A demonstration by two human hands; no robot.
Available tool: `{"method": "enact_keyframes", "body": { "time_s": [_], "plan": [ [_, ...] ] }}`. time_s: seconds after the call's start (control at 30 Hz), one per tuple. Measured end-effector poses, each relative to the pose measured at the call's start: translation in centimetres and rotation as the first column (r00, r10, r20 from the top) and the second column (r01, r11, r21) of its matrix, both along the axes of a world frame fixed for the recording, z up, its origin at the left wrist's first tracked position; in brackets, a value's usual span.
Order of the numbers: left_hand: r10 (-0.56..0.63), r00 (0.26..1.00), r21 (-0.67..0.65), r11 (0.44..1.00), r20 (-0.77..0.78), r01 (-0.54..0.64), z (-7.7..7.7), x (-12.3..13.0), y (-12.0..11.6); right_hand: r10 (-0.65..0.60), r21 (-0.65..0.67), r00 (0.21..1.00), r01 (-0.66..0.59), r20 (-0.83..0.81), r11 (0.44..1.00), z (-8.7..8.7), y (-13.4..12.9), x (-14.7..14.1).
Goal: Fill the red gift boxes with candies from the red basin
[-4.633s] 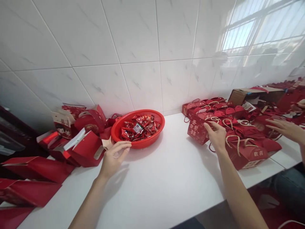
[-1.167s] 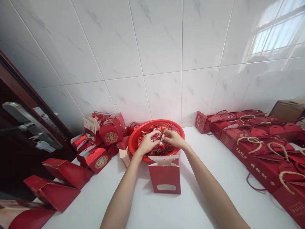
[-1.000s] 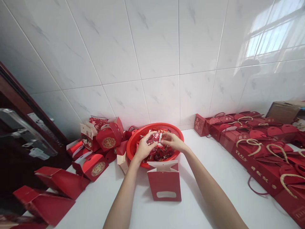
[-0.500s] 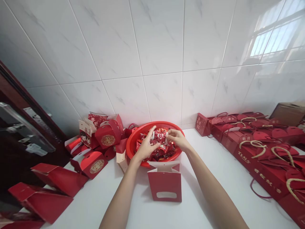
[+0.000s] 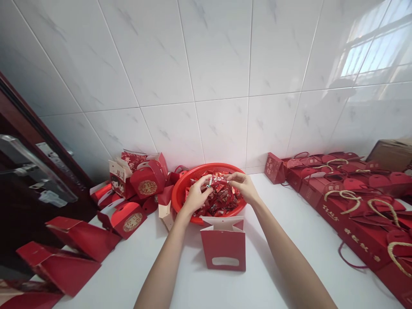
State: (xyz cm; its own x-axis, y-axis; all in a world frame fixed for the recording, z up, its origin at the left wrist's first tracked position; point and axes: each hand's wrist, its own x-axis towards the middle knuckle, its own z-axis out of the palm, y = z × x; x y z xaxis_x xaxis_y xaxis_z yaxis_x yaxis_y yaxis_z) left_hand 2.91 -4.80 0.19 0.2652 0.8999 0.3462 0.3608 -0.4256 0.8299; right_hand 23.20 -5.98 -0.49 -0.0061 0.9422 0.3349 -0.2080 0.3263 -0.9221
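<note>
A red plastic basket (image 5: pixel 176 201) holds a heap of shiny wrapped candies (image 5: pixel 222 198). Over its left side, my left hand (image 5: pixel 195 196) has thumb and fingers closed on a wrapped candy with a green and white bit (image 5: pixel 210 183) showing. Across from it, my right hand (image 5: pixel 245 187) has its fingers pinched at a red wrapped candy; the fingertips partly hide the candy. Between my forearms, in front of the basket, a red paper gift box (image 5: pixel 222 249) stands upright with its top open and a pale oval window low on its front.
Several red gift boxes (image 5: pixel 148 182) are piled left of the basket, and more red boxes (image 5: pixel 79 240) lie nearer me. On the right are rows of red boxes with rope handles (image 5: pixel 346 214). A tiled wall (image 5: pixel 222 124) rises behind the white table (image 5: pixel 144 266).
My left fingers have closed in from a wider spread, now around a candy with green and white on it. My right hand stays over the basket, its fingers slightly shifted. The view moved slightly.
</note>
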Motion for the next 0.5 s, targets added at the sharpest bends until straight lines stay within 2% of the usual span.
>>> {"method": "enact_keyframes", "body": {
  "time_s": [0.13,0.3,0.5],
  "plan": [
    [-0.064,0.994,-0.026,0.997,0.085,0.066,0.26,0.08,-0.13,0.03,0.014,0.999,-0.031,0.03,0.999,0.05,-0.2,0.24],
    [-0.043,0.985,-0.029,0.998,0.165,0.048,0.7,0.08,-0.55,0.059,0.024,0.997,-0.06,0.044,0.998,0.11,-0.35,0.35],
    [-0.06,0.97,-0.019,0.998,0.234,0.066,0.39,0.11,-0.55,0.063,0.008,0.996,-0.064,0.059,0.998,0.42,-0.64,0.17]
  ]
}}
